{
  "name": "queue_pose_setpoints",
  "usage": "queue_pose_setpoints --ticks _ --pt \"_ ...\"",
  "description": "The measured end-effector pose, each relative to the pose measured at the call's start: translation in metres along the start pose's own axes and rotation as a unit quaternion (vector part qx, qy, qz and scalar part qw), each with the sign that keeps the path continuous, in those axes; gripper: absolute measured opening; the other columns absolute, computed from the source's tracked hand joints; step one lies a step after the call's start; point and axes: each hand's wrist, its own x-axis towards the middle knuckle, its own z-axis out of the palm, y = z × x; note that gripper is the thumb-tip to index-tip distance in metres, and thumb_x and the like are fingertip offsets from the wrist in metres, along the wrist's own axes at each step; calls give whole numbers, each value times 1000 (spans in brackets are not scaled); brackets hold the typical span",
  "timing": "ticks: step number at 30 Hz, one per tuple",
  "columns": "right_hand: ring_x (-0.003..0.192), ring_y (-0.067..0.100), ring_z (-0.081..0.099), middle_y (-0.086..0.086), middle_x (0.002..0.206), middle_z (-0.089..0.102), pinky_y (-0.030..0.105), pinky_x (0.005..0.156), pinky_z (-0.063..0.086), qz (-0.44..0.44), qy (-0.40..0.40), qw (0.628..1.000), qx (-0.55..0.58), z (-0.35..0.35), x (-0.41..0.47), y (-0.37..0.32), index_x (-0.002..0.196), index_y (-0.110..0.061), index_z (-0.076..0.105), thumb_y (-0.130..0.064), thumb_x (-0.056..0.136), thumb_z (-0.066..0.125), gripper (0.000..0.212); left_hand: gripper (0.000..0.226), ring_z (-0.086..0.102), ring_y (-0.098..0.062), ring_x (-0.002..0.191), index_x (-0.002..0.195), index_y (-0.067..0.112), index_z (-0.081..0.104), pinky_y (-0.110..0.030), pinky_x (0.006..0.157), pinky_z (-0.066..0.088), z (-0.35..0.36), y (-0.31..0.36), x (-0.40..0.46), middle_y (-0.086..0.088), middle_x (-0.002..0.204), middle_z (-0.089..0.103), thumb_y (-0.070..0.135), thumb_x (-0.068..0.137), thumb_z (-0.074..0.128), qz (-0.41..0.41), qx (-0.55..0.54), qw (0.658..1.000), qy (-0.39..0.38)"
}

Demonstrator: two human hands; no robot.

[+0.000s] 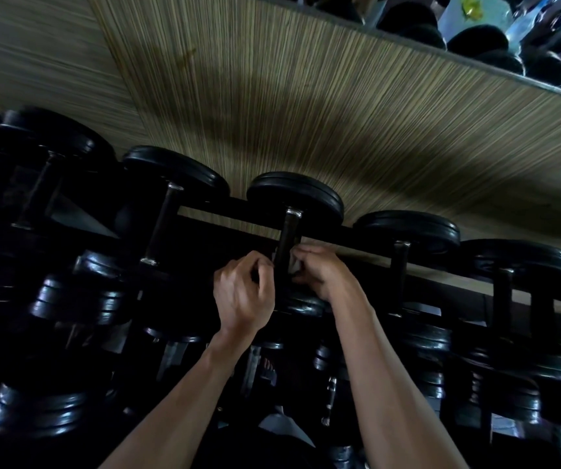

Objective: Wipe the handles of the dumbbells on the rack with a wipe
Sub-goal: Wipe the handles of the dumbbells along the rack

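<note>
Both hands at the middle dumbbell (292, 231) on the top tier of the rack (367, 233). Right hand (323, 275) pinches a white wipe (294, 265) against the handle (286, 252); left hand (242, 292) has its fingers curled beside the handle, contents hidden. Judgement: wipe is soft and light, best wrapped round the bar; dumbbell is heavy and stiff, leave it seated.

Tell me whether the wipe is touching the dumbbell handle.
Touching. The head view shows the white wipe, pinched by the right hand, pressed against the dark handle, no gap visible.
</note>
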Motion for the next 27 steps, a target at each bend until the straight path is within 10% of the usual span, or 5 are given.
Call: queue_pose_setpoints --ticks 7,12,18,23,27 --pt "67 20 57 6 68 62 30 64 46 -84 56 987 -128 6 -7 10 73 -9 65 -4 100 47 33 35 53 -8 49 70 18 65 -18 47 36 1 0 1 9 54 58 26 87 36 -6 13 1000 -1" --pt "51 10 50 -1 62 57 16 41 37 -100 102 969 -201 13 -5 9 72 -7 64 -13 102 47 35 36 54 -8 49 71 17 65 -21 46 38 2 -2 1 9 57 59 26 89 36 1 18 1000 -2" --pt "54 8 55 -6 56 61 24 62 44 -30 -21 999 38 -5 1 2 74 -13 59 -4 104 45 35 34 50 -10 45 69 18 63 -23 44 37 2 -3 1 9 52 54 24 88 36 -3 -2 1000 0" --pt "60 13 54 1 70 58 24 55 42 -137 98 960 -223 13 -4 7 66 -14 56 -13 103 48 38 34 53 -8 49 71 18 66 -19 46 35 2 0 1 10 55 58 26 87 37 -3 11 1000 5" --pt "59 7 50 -1 74 56 13 45 35 -138 134 962 -195 16 4 5 72 -13 55 -17 106 46 35 35 52 -8 48 72 18 66 -17 47 34 2 -2 1 10 55 57 26 88 37 1 15 1000 -1"
